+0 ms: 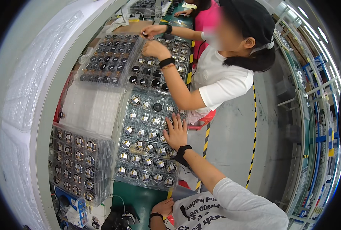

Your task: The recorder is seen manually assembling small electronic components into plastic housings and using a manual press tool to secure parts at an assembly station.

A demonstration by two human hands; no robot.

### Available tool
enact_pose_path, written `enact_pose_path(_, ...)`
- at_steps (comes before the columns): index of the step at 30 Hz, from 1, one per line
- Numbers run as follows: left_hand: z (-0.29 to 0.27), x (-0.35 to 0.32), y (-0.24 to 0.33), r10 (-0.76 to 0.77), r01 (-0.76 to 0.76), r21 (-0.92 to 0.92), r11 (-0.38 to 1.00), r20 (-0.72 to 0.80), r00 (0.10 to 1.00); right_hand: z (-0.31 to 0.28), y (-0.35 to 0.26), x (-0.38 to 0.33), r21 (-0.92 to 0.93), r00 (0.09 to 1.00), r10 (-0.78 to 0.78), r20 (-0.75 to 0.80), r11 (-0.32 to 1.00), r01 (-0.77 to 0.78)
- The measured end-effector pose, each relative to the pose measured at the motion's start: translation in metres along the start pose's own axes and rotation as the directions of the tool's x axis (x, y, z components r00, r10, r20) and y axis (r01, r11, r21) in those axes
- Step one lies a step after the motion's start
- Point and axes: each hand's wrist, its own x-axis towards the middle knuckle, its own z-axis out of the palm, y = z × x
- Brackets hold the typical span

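A clear plastic tray (141, 134) lies on the bench, its cells filled with round electronic parts (152, 136) bearing small white labels. My right hand (175, 132) rests over its right side with fingers spread, touching the parts beneath. In one cell near the far end sits a round black piece (157, 107). Beside the tray's near end, at the bench edge, is my left hand (163, 207). Its fingers are partly turned away, and nothing held shows. I wear black bands on both wrists.
Stacked trays of similar parts (78, 161) stand at left, with a blue box (76, 211) and a black device (122, 218) below. Across the bench, a co-worker (224, 76) handles a small black piece over another tray (149, 73). A tray of black pieces (109, 57) lies beyond.
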Motion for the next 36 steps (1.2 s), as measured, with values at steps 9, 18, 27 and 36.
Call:
enact_pose_path(9,-0.004,0.001,-0.002,0.001,-0.002,-0.038,0.999,-0.028,1.0,0.0,-0.001,0.002,-0.001,1.0,0.015,0.027,1.0,-0.015)
enact_pose_path(18,-0.007,0.002,-0.001,0.011,-0.012,-0.012,1.0,-0.026,1.0,-0.001,0.001,0.0,0.004,0.999,0.014,0.028,1.0,-0.014)
enact_pose_path(27,0.007,-0.006,-0.003,0.08,-0.08,-0.021,0.997,-0.008,0.997,-0.005,-0.013,0.038,0.216,0.979,-0.185,-0.084,0.956,0.199)
enact_pose_path(36,0.008,0.003,-0.009,0.062,-0.063,-0.069,0.996,-0.012,0.998,0.043,-0.005,0.122,0.207,0.978,-0.013,-0.209,0.977,0.057)
